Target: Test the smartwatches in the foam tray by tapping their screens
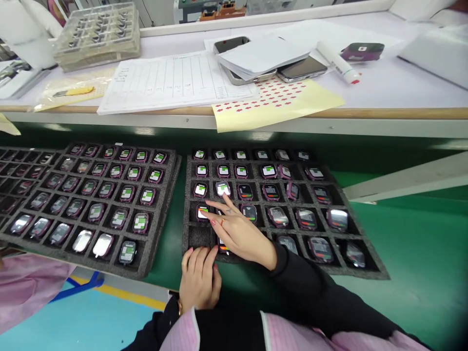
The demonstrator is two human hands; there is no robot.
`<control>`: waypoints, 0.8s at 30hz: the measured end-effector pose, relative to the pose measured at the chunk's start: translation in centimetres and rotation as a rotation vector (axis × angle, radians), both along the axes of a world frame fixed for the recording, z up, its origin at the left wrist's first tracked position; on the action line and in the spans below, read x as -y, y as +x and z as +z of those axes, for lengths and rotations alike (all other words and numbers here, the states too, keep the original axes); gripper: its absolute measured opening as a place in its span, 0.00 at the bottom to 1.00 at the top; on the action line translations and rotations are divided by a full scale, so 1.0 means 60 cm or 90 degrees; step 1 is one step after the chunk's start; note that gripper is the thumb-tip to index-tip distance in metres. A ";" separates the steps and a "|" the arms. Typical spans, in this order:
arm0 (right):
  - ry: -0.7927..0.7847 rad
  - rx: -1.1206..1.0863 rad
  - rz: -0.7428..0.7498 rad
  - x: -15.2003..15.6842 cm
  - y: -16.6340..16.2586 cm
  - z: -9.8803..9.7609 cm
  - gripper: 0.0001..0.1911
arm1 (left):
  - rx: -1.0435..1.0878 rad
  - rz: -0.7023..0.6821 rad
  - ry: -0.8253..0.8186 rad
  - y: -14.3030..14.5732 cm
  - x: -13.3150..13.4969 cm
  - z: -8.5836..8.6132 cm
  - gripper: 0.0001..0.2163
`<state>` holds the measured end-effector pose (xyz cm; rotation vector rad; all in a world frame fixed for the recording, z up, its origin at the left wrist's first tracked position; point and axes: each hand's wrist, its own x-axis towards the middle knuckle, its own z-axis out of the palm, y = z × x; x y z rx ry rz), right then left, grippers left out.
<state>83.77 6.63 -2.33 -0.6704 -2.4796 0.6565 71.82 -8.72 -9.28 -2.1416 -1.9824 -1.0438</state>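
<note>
Nearest the camera were the pink smock sleeves over black cuffs, with both arms reaching out across a green belt mat. The left hand lay at the near edge of the right-hand grey foam tray, its fingers close together and curled downward; whether they held anything could not be told. Just beside them was an empty foam cell. The right hand crossed above it, fingers spread, with no pinch showing, their tips touching or nearly touching a watch-like display unit in the third row. Similar units filled most other cells in both trays, many showing green screens. Beyond, on the white surface, lay a ruled paper form, a yellow sheet of red arrow stickers, and phones under loose papers.
</note>
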 end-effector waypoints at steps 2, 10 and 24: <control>0.007 0.012 0.013 0.001 -0.009 -0.006 0.22 | -0.002 0.002 0.004 0.000 0.000 0.002 0.17; 0.038 0.063 -0.012 -0.032 0.022 0.011 0.23 | -0.014 -0.004 0.002 -0.003 -0.004 0.007 0.17; 0.103 0.138 -0.079 -0.084 0.044 -0.017 0.24 | 0.016 0.000 0.001 -0.002 -0.001 0.003 0.18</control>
